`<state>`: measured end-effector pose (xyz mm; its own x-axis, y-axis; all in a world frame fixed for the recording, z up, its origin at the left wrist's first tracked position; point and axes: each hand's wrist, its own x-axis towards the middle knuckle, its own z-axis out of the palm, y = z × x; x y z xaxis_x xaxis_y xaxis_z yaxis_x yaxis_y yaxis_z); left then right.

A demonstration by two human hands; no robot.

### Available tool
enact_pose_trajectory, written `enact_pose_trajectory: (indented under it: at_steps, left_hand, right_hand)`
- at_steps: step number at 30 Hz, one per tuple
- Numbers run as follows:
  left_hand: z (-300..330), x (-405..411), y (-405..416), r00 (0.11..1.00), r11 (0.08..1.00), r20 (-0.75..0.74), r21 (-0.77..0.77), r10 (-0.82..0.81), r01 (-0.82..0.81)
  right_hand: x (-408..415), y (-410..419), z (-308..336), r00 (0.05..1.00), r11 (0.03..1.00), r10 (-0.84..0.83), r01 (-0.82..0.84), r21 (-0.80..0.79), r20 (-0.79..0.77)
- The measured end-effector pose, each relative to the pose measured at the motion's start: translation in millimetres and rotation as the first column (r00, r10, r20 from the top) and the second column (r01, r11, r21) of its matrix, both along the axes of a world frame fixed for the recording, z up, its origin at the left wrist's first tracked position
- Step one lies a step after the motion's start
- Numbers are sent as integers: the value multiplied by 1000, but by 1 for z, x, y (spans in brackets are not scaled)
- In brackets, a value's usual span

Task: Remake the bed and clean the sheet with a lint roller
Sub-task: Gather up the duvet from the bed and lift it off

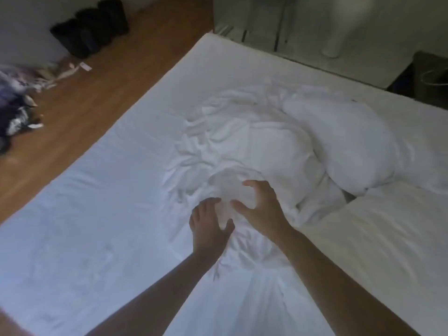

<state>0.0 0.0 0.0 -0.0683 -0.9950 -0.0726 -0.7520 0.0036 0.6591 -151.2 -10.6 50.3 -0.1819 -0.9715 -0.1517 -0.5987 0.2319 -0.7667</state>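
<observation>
Under both spread hands, left hand [208, 224] and right hand [258, 209], lies the bunched white sheet [232, 151].

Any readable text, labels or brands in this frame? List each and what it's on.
None readable.
Tag on the floor: pale slip, any print too blurred to read.
Sheet, bedding heap: plain white, no label showing.
Boots, clothes pile: no marking legible.

wooden floor [97, 88], dark boots [92, 27], dim light
</observation>
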Motion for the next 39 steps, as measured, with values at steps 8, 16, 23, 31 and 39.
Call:
enact_pose_trajectory:
  at_steps: [8,16,23,31,39]
  left_hand:
    - [-52,61,-30,934,871,86,339,346,-354]
    - [-79,88,-31,881,781,-297,613,368,-120]
    - [-65,98,-19,921,834,-189,513,342,-204]
    - [-30,95,-35,896,797,-142,530,421,-290]
    - [6,35,-35,761,754,-442,650,475,-93]
  right_hand:
    - [56,-61,-66,890,865,441,-386,320,-119]
    - [36,-72,-101,849,850,486,-404,337,-209]
    - [34,-40,-95,898,968,196,-240,-66,-394]
    - [-14,6,-23,969,973,-35,-23,-228,-246]
    - [-70,65,63,962,933,-235,183,-310,-139]
